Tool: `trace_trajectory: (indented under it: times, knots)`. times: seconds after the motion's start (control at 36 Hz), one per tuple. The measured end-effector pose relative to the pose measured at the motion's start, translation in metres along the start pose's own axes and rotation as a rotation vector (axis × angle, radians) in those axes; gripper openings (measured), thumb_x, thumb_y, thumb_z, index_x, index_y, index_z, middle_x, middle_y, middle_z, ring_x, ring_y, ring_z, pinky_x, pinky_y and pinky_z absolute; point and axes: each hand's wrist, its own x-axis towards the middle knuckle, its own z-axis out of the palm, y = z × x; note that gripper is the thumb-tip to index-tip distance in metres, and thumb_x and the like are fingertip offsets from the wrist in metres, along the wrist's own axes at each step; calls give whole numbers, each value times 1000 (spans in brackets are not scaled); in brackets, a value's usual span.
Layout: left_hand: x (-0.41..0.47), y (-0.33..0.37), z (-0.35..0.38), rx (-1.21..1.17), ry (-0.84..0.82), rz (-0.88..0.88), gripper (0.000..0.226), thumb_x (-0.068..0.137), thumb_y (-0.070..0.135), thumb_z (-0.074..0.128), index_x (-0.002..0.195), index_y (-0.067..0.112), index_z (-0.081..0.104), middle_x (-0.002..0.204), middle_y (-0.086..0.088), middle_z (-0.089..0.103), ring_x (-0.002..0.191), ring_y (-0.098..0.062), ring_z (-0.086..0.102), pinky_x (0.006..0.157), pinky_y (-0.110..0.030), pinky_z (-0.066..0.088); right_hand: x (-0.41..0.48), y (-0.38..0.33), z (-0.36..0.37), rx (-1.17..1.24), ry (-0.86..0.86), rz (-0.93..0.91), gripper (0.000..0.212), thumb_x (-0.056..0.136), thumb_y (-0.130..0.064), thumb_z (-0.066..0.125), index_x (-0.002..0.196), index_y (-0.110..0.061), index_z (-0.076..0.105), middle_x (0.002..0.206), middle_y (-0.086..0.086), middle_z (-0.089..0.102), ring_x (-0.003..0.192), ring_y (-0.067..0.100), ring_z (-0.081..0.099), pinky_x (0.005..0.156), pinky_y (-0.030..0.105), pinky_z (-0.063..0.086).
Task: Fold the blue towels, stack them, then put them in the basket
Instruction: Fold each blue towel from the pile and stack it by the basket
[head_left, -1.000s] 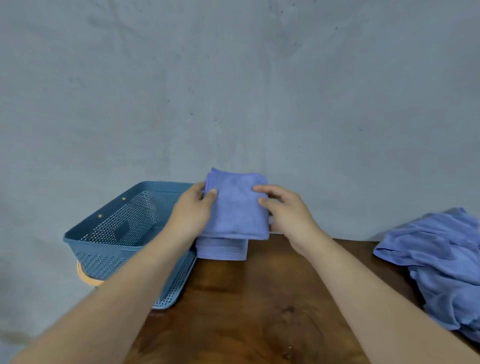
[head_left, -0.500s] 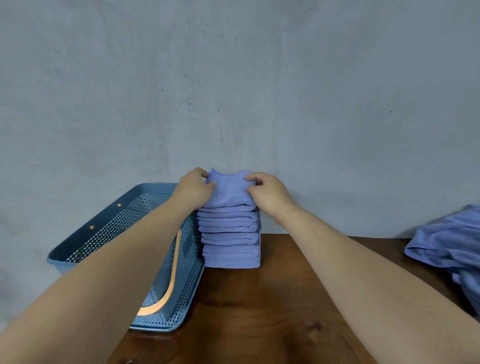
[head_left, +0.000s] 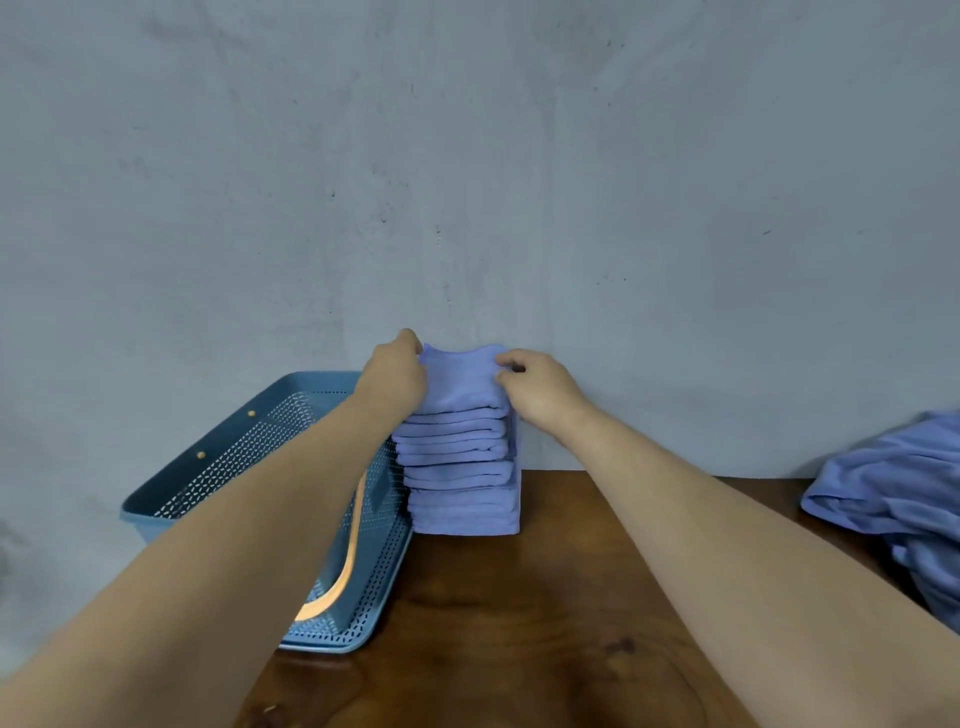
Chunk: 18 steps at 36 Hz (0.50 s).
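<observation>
- Our left hand (head_left: 395, 376) grips the left side of the top towel (head_left: 460, 382), with its fingers curled over that edge. Our right hand (head_left: 543, 389) pinches the right side between the thumb and bent fingers.
- The top towel lies on the stack (head_left: 462, 483) of folded towels, which stands at the far edge of the table (head_left: 519, 623), towards its left side.
- What matters here is that the towel sits squarely between our two hands. Its width runs left to right from palm to palm, so each hand is equally near its own side.
- The basket (head_left: 218, 467) sits just left of the stack and hangs over the table's left edge. We cannot tell whether it touches the stack. Our left hand is the nearer one to it.
- The unfolded towels (head_left: 893, 483) lie heaped at the right edge, well apart from the stack and nearer our right hand. We judge that the next reach goes that way, since folding is not yet done.
</observation>
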Motion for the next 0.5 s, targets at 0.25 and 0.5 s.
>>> trace_trajectory:
  times: [0.25, 0.5]
  knots:
    - [-4, -2, 6, 48, -17, 6, 20, 105, 6, 42, 121, 2, 54, 100, -20, 61, 80, -32, 56, 66, -38, 42, -6, -9, 1, -73, -86, -7, 39, 104, -20, 56, 142, -16, 64, 149, 2, 61, 135, 20, 57, 113, 30, 43]
    - [-38, 21, -14, 58, 82, 243, 24, 110, 24, 46, 117, 9, 63, 108, -13, 62, 100, -31, 56, 79, -43, 51, -43, -4, -30, -94, -57, -57, 45, 108, -26, 48, 152, -19, 54, 154, 2, 56, 139, 21, 54, 102, 26, 41]
